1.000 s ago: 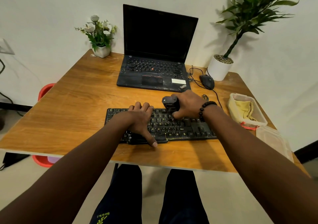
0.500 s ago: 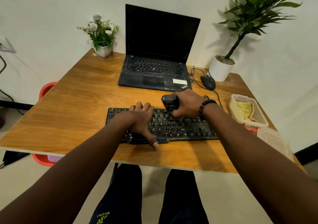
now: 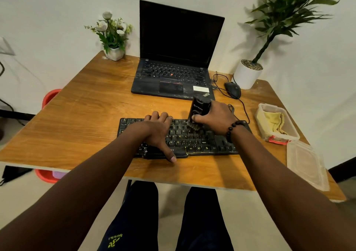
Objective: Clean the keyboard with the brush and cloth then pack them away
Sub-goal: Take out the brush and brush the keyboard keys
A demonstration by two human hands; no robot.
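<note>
Now | R hand (image 3: 215, 116) grips brush (image 3: 198, 110), bristles on keyboard (image 3: 192, 141) | L hand (image 3: 158, 133) flat, pressing keys

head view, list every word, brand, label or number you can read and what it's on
"ThinkPad": on the laptop palm rest, near right corner, small and tilted.
"Alt", "Ctrl", "J", "K", "M": keycaps on the keyboard; the other legends are too small to read.
White lettering on the brush body, gripped by the right hand: blurred, unreadable.
White sticker on the laptop: no legible text.
Yellow print on the trousers: upside down, unreadable.
</note>
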